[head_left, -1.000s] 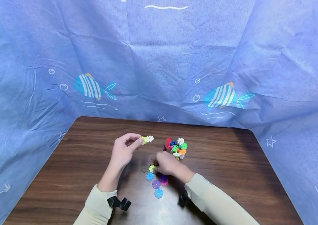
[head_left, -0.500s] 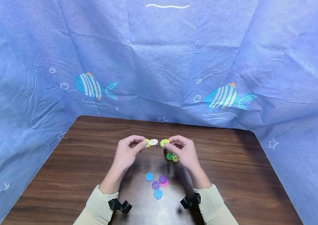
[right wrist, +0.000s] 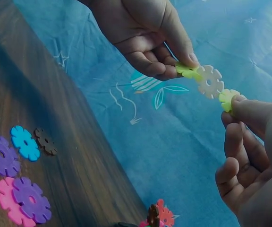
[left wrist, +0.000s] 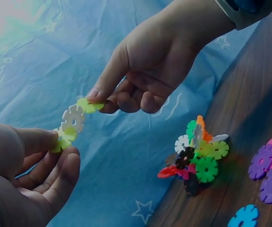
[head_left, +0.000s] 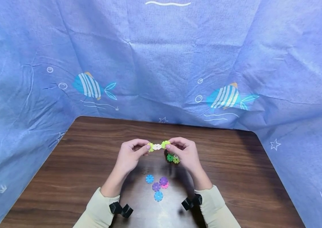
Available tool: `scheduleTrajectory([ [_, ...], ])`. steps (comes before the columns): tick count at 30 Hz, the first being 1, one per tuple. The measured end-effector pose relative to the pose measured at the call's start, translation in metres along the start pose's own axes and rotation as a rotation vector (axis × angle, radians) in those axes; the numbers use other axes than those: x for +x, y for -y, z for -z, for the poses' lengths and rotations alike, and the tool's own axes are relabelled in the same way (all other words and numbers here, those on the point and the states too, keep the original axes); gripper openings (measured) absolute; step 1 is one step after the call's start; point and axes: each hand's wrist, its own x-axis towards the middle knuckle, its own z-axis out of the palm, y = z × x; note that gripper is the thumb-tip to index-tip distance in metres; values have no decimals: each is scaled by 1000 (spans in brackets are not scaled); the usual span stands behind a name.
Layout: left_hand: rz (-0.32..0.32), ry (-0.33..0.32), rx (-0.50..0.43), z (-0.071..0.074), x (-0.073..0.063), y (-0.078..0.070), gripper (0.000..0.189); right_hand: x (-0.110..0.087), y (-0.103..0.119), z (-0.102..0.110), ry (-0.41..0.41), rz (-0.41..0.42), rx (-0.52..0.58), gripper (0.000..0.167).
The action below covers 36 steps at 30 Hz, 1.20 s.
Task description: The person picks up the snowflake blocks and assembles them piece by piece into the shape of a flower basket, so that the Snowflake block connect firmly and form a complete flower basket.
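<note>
In the head view my left hand [head_left: 129, 155] and right hand [head_left: 186, 153] are raised above the table, facing each other. Left thumb and fingers pinch a yellow-green notched plastic disc [left wrist: 63, 142], which is joined to a white notched disc [left wrist: 73, 119]. Between my right thumb and fingers is a second yellow-green disc [right wrist: 227, 99]. Its rim meets the free edge of the white one, so the three form a short row. Whether the notches are fully interlocked there, I cannot tell. Fingertips hide parts of both yellow-green discs.
A cluster of joined multicoloured discs [left wrist: 197, 156] stands on the wooden table [head_left: 72, 177], partly behind my right hand in the head view. Nearer lie loose blue [head_left: 149, 179], purple [head_left: 156, 186], pink [head_left: 165, 186] and brown [right wrist: 45, 141] discs. Blue fish-print cloth [head_left: 161, 63] hangs behind.
My right hand has picked up a yellow-green disc from the table and lifted it opposite the left hand. The gap between it and the white disc has closed.
</note>
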Motion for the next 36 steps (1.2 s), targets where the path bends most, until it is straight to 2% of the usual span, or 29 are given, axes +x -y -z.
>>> scheduleTrajectory([
  [6,9,-20,-40,-5,-2,1,13,-2,-2,-4,-26,-11,-1,16],
  [11,-39,-80,-6,-10,-3,5,9,-4,-3,-9,-62,15,-13,15],
  [15,-71,-76,22,-13,-4,5,8,-3,-6,-7,-53,24,-12,14],
  [17,-64,-40,15,-13,-4,4,10,-2,-5,-4,-34,15,14,16],
  [20,-45,23,58,-9,-4,4,12,-1,-4,1,8,6,20,17],
  [24,-22,118,121,-3,-3,6,17,-3,-2,3,86,56,-57,14],
  [27,2,177,89,-3,-2,9,21,-4,-2,-1,150,91,-117,11],
  [29,11,187,72,-3,-1,11,19,-5,-2,-4,183,92,-133,11],
  [32,3,148,81,-2,-1,12,14,-7,0,-4,210,72,-169,15],
  [36,-29,92,133,2,-2,9,10,-17,3,7,282,60,-327,16],
])
